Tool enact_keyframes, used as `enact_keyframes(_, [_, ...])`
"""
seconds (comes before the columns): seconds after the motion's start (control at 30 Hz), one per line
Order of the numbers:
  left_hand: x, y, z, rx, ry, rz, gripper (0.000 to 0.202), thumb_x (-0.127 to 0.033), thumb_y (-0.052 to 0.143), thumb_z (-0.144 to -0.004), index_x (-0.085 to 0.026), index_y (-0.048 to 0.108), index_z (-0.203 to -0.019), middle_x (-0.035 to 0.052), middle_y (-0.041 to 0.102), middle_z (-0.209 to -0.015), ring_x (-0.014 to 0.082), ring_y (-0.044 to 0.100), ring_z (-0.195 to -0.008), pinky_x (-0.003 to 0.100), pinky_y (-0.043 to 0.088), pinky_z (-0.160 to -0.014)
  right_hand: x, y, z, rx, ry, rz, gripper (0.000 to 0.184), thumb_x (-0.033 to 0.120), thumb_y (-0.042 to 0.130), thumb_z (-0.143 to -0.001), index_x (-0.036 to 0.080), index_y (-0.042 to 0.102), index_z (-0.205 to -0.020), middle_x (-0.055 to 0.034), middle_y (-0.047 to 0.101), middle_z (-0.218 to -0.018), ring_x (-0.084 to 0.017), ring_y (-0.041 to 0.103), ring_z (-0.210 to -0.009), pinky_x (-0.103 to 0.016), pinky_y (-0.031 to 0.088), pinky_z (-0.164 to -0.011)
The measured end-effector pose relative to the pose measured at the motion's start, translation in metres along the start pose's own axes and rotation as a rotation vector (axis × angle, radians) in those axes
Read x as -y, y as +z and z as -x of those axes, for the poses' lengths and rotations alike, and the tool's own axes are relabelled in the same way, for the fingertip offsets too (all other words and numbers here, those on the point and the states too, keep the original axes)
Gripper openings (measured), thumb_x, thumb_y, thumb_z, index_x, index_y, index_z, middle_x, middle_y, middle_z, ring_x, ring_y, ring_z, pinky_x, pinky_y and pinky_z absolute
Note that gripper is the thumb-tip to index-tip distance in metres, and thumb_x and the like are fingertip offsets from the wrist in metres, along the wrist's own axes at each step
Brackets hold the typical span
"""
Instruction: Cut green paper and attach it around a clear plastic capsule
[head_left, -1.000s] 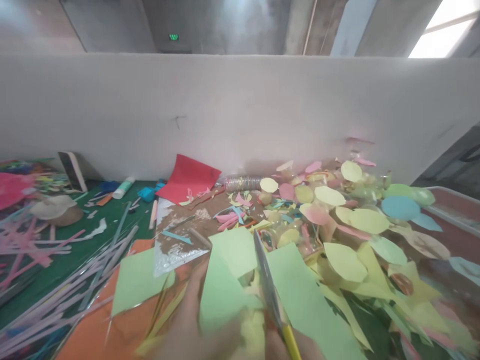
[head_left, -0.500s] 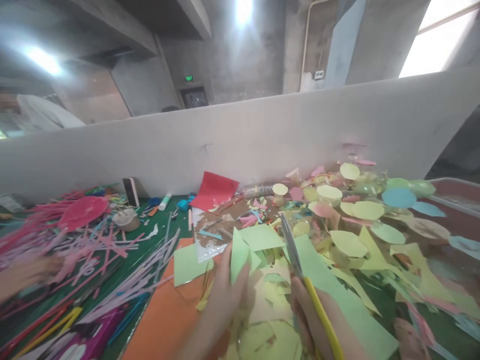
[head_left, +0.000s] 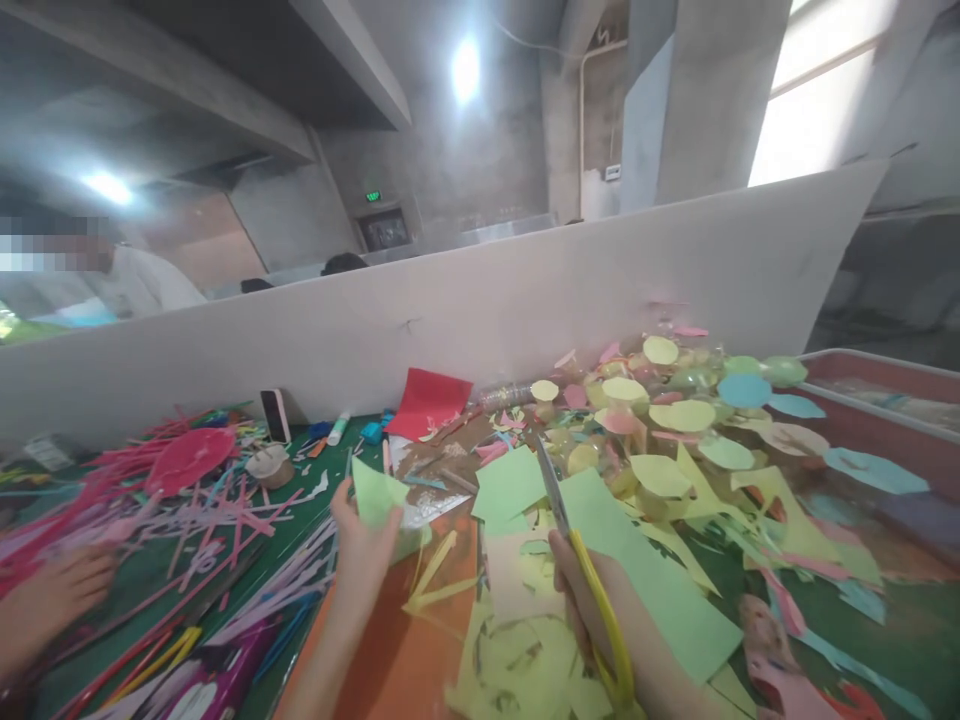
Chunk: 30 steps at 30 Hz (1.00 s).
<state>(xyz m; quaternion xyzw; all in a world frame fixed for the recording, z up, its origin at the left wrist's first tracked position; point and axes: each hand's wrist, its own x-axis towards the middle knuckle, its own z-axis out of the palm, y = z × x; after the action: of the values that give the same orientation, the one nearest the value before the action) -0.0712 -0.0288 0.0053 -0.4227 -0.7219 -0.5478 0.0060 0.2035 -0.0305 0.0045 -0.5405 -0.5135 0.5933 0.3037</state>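
Note:
My left hand (head_left: 366,540) pinches a small folded piece of light green paper (head_left: 375,493) and holds it up over the left part of the pile. In my right hand (head_left: 626,597) is a pair of scissors with yellow handles (head_left: 600,603), its blades pointing up and away from me. The blades are apart from the held paper. A green paper square (head_left: 510,487) lies left of the blades, and a larger green sheet (head_left: 645,560) lies partly under my right forearm. Yellow paper scraps (head_left: 517,650) are spread between my hands.
Another person's hand (head_left: 71,595) is at the far left among pink strips. Orange sheets (head_left: 405,640) lie below my left hand. Paper discs on cups (head_left: 622,390) crowd the right, beside a reddish bin (head_left: 885,375). A white partition (head_left: 480,310) stands behind.
My left hand has moved left with the green paper, away from the scissors. The green square it was beside stays on the pile. The camera view has shifted right and tilted up slightly.

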Motion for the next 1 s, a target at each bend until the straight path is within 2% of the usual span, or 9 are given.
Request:
enact_keyframes(0.1, [0.007, -0.016, -0.002, -0.056, -0.030, -0.213, 0.079, -0.027, 0.062, -0.075, -0.017, 0.022, -0.142, 0.0139, 0.060, -0.113, 0.0209, 0.066, -0.083, 0.033, 0.052, -0.068, 0.000, 0.002, 0.001, 0.000, 0.025, 0.017, 0.046, 0.066, 0.043, -0.087, 0.024, 0.040, -0.069, 0.0089, 0.035, -0.031, -0.010, 0.032, -0.024, -0.022, 0.028, -0.033])
enact_keyframes(0.2, [0.001, -0.029, 0.007, -0.014, 0.008, -0.567, 0.063, -0.030, 0.052, -0.084, -0.013, 0.029, -0.141, 0.0221, 0.056, -0.127, 0.0286, 0.067, -0.089, 0.036, 0.050, -0.066, -0.002, 0.005, 0.000, 0.011, 0.038, 0.003, 0.041, 0.061, 0.041, -0.090, 0.024, 0.040, -0.073, 0.0092, 0.036, -0.033, -0.010, 0.033, -0.025, -0.021, 0.028, -0.033])
enact_keyframes(0.27, [-0.003, -0.033, 0.011, 0.003, 0.065, -0.743, 0.053, -0.030, 0.045, -0.089, -0.013, 0.037, -0.138, 0.0214, 0.057, -0.131, 0.0295, 0.068, -0.088, 0.036, 0.048, -0.064, -0.004, 0.006, -0.001, 0.034, 0.041, -0.013, 0.039, 0.060, 0.038, -0.091, 0.024, 0.040, -0.075, 0.0090, 0.037, -0.033, -0.010, 0.034, -0.025, -0.021, 0.029, -0.033])
enact_keyframes(0.37, [0.000, -0.034, 0.012, 0.038, 0.152, -0.902, 0.043, -0.028, 0.039, -0.093, -0.013, 0.046, -0.132, 0.0172, 0.062, -0.126, 0.0267, 0.069, -0.084, 0.033, 0.046, -0.063, -0.007, 0.007, -0.002, 0.053, 0.028, -0.014, 0.042, 0.062, 0.035, -0.091, 0.024, 0.041, -0.074, 0.0087, 0.036, -0.032, -0.010, 0.033, -0.026, -0.021, 0.029, -0.032])
enact_keyframes(0.53, [0.017, -0.039, 0.009, 0.226, 0.333, -1.174, 0.036, -0.008, 0.036, -0.086, -0.016, 0.062, -0.109, 0.0146, 0.067, -0.115, 0.0212, 0.068, -0.078, 0.027, 0.041, -0.057, -0.008, 0.005, 0.000, 0.044, -0.003, 0.006, 0.046, 0.066, 0.038, -0.089, 0.024, 0.042, -0.070, 0.0071, 0.037, -0.031, -0.010, 0.035, -0.029, -0.020, 0.030, -0.034])
enact_keyframes(0.67, [0.021, -0.044, 0.008, 0.197, 0.265, -1.184, 0.031, -0.012, 0.039, -0.087, -0.016, 0.060, -0.109, 0.0122, 0.070, -0.090, 0.0216, 0.067, -0.068, 0.026, 0.036, -0.052, -0.004, 0.004, 0.003, 0.034, 0.012, 0.015, 0.046, 0.063, 0.038, -0.091, 0.023, 0.042, -0.068, 0.0067, 0.037, -0.031, -0.010, 0.035, -0.029, -0.019, 0.030, -0.034])
enact_keyframes(0.83, [0.018, -0.045, 0.008, 0.222, 0.251, -1.182, 0.025, -0.012, 0.039, -0.090, -0.017, 0.058, -0.105, 0.0092, 0.069, -0.080, 0.0218, 0.066, -0.062, 0.026, 0.029, -0.050, -0.005, 0.005, 0.002, 0.049, 0.029, 0.021, 0.048, 0.064, 0.039, -0.090, 0.022, 0.044, -0.067, 0.0067, 0.037, -0.031, -0.009, 0.034, -0.028, -0.019, 0.029, -0.033])
enact_keyframes(1.0, [0.017, -0.042, 0.006, 0.219, 0.131, -1.065, 0.024, -0.027, 0.037, -0.098, -0.017, 0.054, -0.110, 0.0062, 0.069, -0.068, 0.0252, 0.068, -0.065, 0.027, 0.027, -0.050, -0.011, 0.006, -0.002, 0.061, 0.006, 0.015, 0.054, 0.072, 0.040, -0.085, 0.021, 0.046, -0.069, 0.0068, 0.038, -0.034, -0.009, 0.036, -0.029, -0.020, 0.028, -0.033])
